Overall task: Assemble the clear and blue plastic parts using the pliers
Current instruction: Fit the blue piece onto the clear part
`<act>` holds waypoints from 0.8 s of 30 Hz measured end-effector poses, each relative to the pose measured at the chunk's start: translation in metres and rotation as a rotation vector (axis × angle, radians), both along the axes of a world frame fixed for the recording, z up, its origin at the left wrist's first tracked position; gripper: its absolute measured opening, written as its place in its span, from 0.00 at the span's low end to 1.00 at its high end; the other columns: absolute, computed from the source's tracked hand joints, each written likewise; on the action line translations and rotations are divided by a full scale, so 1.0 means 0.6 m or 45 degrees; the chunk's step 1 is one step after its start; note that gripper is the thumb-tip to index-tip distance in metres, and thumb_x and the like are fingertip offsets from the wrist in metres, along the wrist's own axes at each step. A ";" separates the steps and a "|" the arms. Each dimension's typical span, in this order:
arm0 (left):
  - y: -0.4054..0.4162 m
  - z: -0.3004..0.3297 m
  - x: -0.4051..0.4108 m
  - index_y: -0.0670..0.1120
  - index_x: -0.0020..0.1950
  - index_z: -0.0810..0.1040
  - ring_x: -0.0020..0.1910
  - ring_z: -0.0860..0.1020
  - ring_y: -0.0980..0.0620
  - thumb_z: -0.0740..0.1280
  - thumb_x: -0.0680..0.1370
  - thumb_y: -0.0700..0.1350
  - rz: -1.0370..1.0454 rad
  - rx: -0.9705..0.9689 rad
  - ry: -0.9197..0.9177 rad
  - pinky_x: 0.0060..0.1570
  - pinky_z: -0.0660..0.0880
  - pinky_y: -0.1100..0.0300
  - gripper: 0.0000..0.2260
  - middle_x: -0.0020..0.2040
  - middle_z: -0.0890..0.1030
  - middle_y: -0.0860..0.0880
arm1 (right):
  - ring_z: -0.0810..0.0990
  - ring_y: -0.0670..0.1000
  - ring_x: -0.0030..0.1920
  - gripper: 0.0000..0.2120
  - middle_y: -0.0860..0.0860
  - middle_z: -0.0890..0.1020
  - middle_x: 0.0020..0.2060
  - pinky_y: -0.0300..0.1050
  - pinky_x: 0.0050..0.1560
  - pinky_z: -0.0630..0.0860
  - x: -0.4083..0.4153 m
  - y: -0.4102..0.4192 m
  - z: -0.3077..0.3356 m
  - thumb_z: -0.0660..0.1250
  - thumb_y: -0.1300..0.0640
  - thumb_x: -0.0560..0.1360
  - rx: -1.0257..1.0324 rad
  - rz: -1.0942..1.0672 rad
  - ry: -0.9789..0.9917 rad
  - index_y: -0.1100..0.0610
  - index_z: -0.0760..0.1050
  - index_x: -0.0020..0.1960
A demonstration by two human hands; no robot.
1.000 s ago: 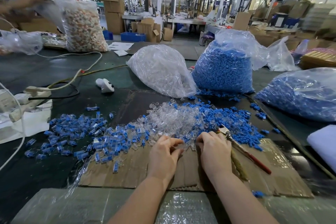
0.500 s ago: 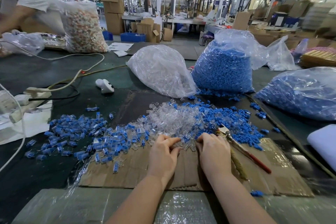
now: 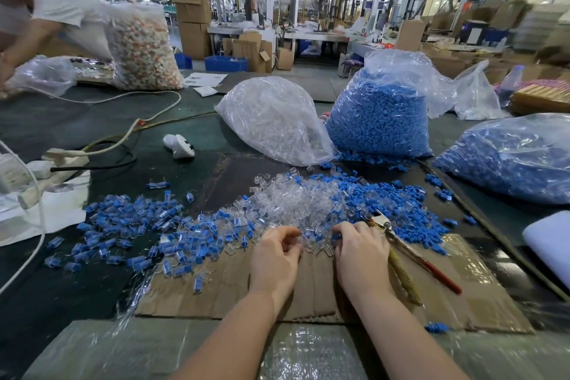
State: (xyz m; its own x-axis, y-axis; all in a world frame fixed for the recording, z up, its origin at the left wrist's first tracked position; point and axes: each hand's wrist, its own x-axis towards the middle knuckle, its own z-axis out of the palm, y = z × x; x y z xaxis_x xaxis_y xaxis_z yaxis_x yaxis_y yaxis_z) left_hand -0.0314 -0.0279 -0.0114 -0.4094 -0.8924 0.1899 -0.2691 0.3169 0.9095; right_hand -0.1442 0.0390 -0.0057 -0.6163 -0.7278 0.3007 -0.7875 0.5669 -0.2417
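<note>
A heap of loose clear parts [image 3: 296, 203] lies mid-table, with loose blue parts [image 3: 398, 213] to its right and joined clear-and-blue pieces [image 3: 138, 225] spread to its left. My left hand [image 3: 274, 256] is at the heap's near edge, its fingers curled and thumb and forefinger pinching a clear part. My right hand [image 3: 361, 253] sits beside it, its curled fingertips on a small blue part among the clear ones. The pliers [image 3: 413, 256], one handle red and one wrapped in twine, lie on the cardboard against my right hand's outer edge.
A cardboard sheet [image 3: 481, 296] lies under my hands. Behind the heap stand a bag of clear parts [image 3: 274, 120] and two bags of blue parts [image 3: 379, 120] [image 3: 512, 157]. A power strip and cables [image 3: 61, 160] lie at left. A person [image 3: 46, 18] bends over bags at far left.
Both hands have crept a little forward into the edge of the clear heap, and my left fingers have curled tighter. The pliers have not moved.
</note>
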 end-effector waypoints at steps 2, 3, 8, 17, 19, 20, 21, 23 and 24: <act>-0.006 0.001 -0.003 0.50 0.48 0.77 0.43 0.76 0.58 0.68 0.74 0.35 -0.002 0.095 0.013 0.40 0.70 0.77 0.10 0.44 0.78 0.53 | 0.69 0.48 0.58 0.09 0.45 0.75 0.55 0.47 0.63 0.63 0.002 0.002 0.003 0.57 0.55 0.79 -0.060 0.010 -0.028 0.46 0.69 0.58; -0.009 0.002 -0.004 0.51 0.46 0.76 0.43 0.76 0.58 0.69 0.74 0.36 -0.002 0.131 0.015 0.38 0.71 0.76 0.10 0.43 0.78 0.53 | 0.69 0.48 0.58 0.08 0.44 0.75 0.54 0.47 0.62 0.63 0.004 0.002 0.005 0.59 0.55 0.79 -0.089 0.016 -0.042 0.46 0.69 0.56; -0.006 0.003 -0.010 0.55 0.42 0.75 0.40 0.76 0.61 0.70 0.73 0.36 0.022 0.135 0.026 0.36 0.70 0.77 0.13 0.40 0.78 0.55 | 0.71 0.49 0.53 0.05 0.45 0.78 0.49 0.47 0.57 0.66 0.011 0.006 0.007 0.66 0.56 0.75 -0.281 0.043 -0.107 0.50 0.74 0.51; -0.002 -0.004 -0.009 0.55 0.42 0.75 0.42 0.78 0.58 0.72 0.71 0.36 0.017 0.114 0.113 0.42 0.75 0.69 0.13 0.41 0.80 0.52 | 0.75 0.54 0.46 0.05 0.50 0.79 0.42 0.49 0.48 0.70 0.019 0.011 -0.007 0.70 0.64 0.70 -0.446 0.163 -0.180 0.57 0.77 0.45; 0.000 -0.005 -0.008 0.55 0.41 0.76 0.42 0.79 0.57 0.72 0.71 0.37 0.011 0.112 0.127 0.42 0.75 0.68 0.13 0.41 0.81 0.52 | 0.75 0.53 0.45 0.06 0.49 0.79 0.41 0.48 0.47 0.69 0.020 0.013 -0.009 0.70 0.64 0.70 -0.452 0.163 -0.160 0.56 0.77 0.45; 0.000 -0.006 -0.007 0.55 0.41 0.77 0.42 0.79 0.57 0.72 0.71 0.37 0.009 0.111 0.136 0.42 0.75 0.68 0.13 0.40 0.81 0.53 | 0.75 0.53 0.45 0.06 0.49 0.79 0.41 0.48 0.46 0.69 0.021 0.014 -0.010 0.70 0.64 0.70 -0.449 0.161 -0.146 0.56 0.77 0.44; 0.000 -0.006 -0.006 0.55 0.41 0.77 0.42 0.79 0.57 0.72 0.72 0.37 0.007 0.109 0.142 0.42 0.75 0.69 0.12 0.40 0.81 0.53 | 0.75 0.53 0.45 0.06 0.49 0.79 0.41 0.48 0.46 0.68 0.021 0.014 -0.011 0.70 0.63 0.70 -0.434 0.154 -0.135 0.56 0.78 0.45; 0.002 -0.007 -0.005 0.56 0.42 0.77 0.42 0.79 0.58 0.71 0.73 0.37 0.005 0.094 0.127 0.42 0.75 0.70 0.12 0.40 0.81 0.54 | 0.75 0.53 0.46 0.05 0.48 0.79 0.43 0.48 0.47 0.67 0.023 0.013 -0.013 0.70 0.61 0.70 -0.377 0.137 -0.111 0.54 0.77 0.45; 0.003 -0.008 -0.004 0.56 0.43 0.77 0.42 0.79 0.59 0.71 0.73 0.38 0.003 0.081 0.110 0.43 0.75 0.70 0.12 0.40 0.81 0.55 | 0.75 0.53 0.46 0.05 0.48 0.79 0.43 0.48 0.47 0.67 0.024 0.013 -0.013 0.69 0.60 0.71 -0.350 0.132 -0.090 0.54 0.77 0.46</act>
